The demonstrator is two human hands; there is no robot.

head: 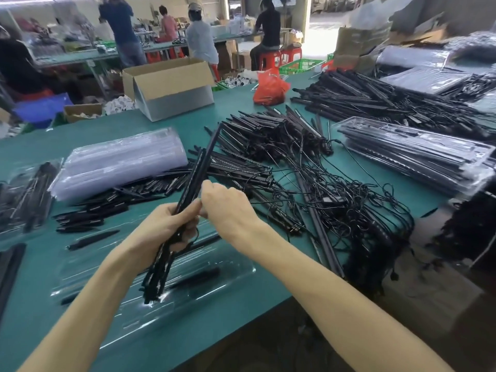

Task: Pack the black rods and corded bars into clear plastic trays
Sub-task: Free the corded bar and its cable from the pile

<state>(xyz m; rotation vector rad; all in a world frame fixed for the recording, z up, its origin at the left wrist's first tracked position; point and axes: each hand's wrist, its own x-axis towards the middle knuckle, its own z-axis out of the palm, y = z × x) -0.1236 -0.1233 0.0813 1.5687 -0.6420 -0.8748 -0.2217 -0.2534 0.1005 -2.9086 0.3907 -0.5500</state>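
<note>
My left hand grips a bundle of long black bars that slants up and away over the green table, its lower ends hanging above a clear plastic tray. That tray lies in front of me with two short black rods in it. My right hand pinches the bundle just beside the left hand. A heap of corded bars with tangled black cords lies behind and to the right. Short black rods lie in a row at the left.
A stack of empty clear trays sits at the left, and packed trays are stacked at the right. An open cardboard box and a red bag stand at the far edge. People work at benches behind.
</note>
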